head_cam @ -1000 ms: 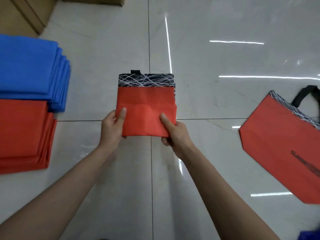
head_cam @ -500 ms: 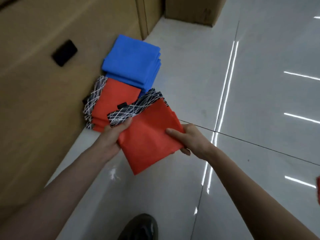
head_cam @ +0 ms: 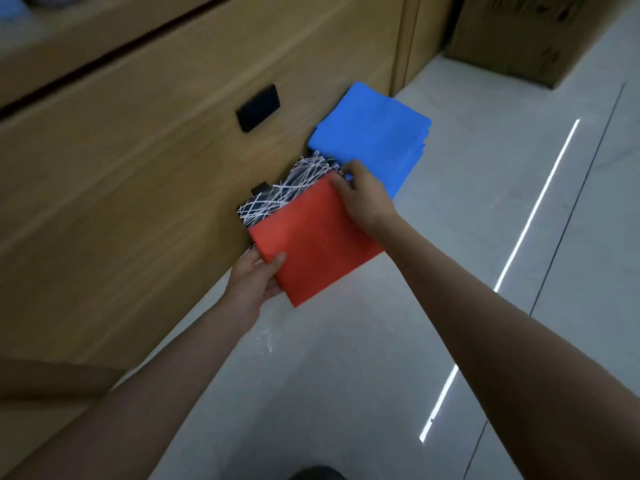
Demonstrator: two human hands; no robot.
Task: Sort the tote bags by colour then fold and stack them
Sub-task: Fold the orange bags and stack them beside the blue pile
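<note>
Head view: the step in hand looks like stacking, with the folding of this bag done. A folded red tote bag (head_cam: 318, 244) sits in the middle of the frame, held between both hands just over a red pile (head_cam: 311, 166). That pile is almost wholly hidden, and only its black-and-white trim shows at the upper edge. The left hand (head_cam: 254, 278) pinches the bag's lower-left corner, thumb on top and the rest beneath. The fingers (head_cam: 341, 181) of the right hand (head_cam: 363, 199) curl over the bag's upper-right edge, grasping it. Just above and to the right lies the stack of blue bags (head_cam: 374, 133), squared and several layers deep, against the wooden cabinet (head_cam: 138, 185) that fills the left of the frame. The next move probably calls for lowering the bag flat, squaring its edges with the pile below and keeping it off the blue stack, then letting go with both hands. The bag is a matte, slightly stiff fabric, likely non-woven, folded to a neat rectangle with crisp creases. Its top band (head_cam: 273, 202) is black, crossed with white scribbled lines. The floor (head_cam: 346, 375) is glossy pale tile and would let a careless pile slide.
</note>
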